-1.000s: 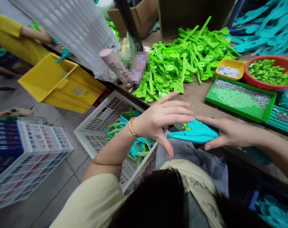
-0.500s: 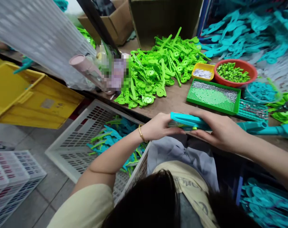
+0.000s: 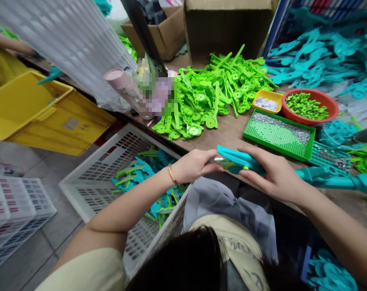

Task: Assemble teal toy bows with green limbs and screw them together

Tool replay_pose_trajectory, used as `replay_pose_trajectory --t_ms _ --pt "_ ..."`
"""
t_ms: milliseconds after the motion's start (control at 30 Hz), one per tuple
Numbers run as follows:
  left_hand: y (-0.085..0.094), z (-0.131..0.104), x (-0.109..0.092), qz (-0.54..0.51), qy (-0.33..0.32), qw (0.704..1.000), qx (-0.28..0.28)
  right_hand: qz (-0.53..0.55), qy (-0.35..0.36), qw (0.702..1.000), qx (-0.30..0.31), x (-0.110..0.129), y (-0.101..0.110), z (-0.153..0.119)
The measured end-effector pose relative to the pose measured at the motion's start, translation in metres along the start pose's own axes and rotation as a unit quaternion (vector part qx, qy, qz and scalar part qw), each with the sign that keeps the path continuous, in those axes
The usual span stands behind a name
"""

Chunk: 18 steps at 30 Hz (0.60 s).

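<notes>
My right hand (image 3: 277, 173) is closed on a turquoise plastic part (image 3: 236, 155), held above the table's front edge. Its long tapered end points left, and a small yellow-green knob (image 3: 246, 167) shows on its near side by my thumb. Between the thumb and fingers of my left hand (image 3: 193, 166) is a clear plastic piece (image 3: 220, 161), at the left end of the turquoise part. Whether the two pieces are joined is hidden by the fingers. More turquoise parts (image 3: 337, 180) lie by my right wrist.
Bright green plastic parts (image 3: 201, 97) are heaped on the table. A green tray (image 3: 277, 147) of small metal pieces, a yellow dish (image 3: 257, 106) and a red bowl (image 3: 333, 109) stand to the right. A white crate (image 3: 80, 190) with turquoise and green parts sits below left.
My left hand has drawn slightly left, and more of the clear piece shows between my hands. The view has shifted a little, too.
</notes>
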State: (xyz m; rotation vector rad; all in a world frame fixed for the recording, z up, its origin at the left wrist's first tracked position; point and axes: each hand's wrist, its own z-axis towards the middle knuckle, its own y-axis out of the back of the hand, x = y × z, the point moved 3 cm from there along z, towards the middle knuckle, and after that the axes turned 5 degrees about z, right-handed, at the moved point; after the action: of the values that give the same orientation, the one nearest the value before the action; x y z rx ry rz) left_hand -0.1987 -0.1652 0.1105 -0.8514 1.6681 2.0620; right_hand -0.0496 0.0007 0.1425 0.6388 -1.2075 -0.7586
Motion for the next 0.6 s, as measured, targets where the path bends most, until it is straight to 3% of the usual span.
replay_pose_trajectory --t_ms 100,200,300,467,600 --pt "0.003 0.003 0.005 0.008 0.041 0.999 0.003 0.018 -0.018 1.0 0.004 -0.006 -0.003 0.005" --pt "0.004 0.004 0.009 -0.008 0.062 0.998 -0.013 0.027 -0.027 0.999 -0.035 -0.013 -0.003 0.007" --pt "0.0 0.005 0.009 -0.014 0.081 0.995 -0.059 0.015 -0.032 0.998 -0.06 -0.015 -0.004 0.009" --pt "-0.014 0.012 0.005 0.044 0.157 0.974 -0.159 -0.026 -0.08 0.995 -0.047 -0.02 -0.01 0.018" --pt "-0.014 0.02 0.007 0.044 0.147 0.976 -0.158 -0.057 -0.073 0.993 -0.067 -0.023 -0.006 0.01"
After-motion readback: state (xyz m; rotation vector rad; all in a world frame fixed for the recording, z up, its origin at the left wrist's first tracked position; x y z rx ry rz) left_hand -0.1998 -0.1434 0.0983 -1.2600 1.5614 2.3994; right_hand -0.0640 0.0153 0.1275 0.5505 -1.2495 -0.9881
